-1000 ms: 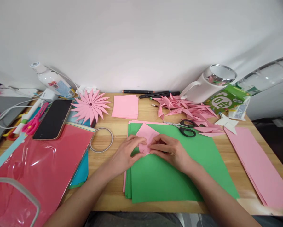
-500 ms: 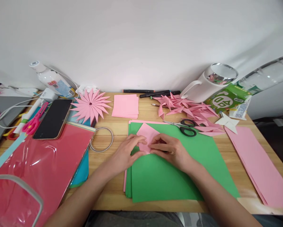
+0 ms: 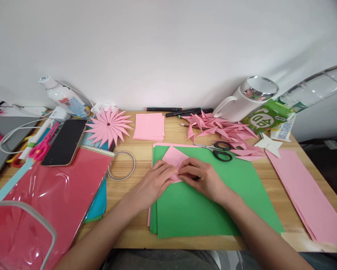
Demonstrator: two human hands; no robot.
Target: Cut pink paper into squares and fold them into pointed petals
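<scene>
A small pink paper piece (image 3: 174, 157) lies on a stack of green sheets (image 3: 208, 210) in the middle of the wooden desk. My left hand (image 3: 154, 182) and my right hand (image 3: 203, 177) meet over its near part, fingers bent and pressing the folded paper down. Only the far pointed corner of the pink piece shows; the rest is hidden under my fingers. Black-handled scissors (image 3: 217, 150) lie just beyond my right hand.
Folded pink points (image 3: 221, 129) are heaped at the back right beside a white jug (image 3: 245, 101). A pink paper flower (image 3: 109, 125), pink squares (image 3: 149, 126), markers (image 3: 182, 110), a phone (image 3: 65, 141), red sheets (image 3: 44, 195) and pink strips (image 3: 303, 191) surround the green stack.
My left hand has slid slightly right over the pink piece, covering more of it. The view has shifted a little; the rest is still.
</scene>
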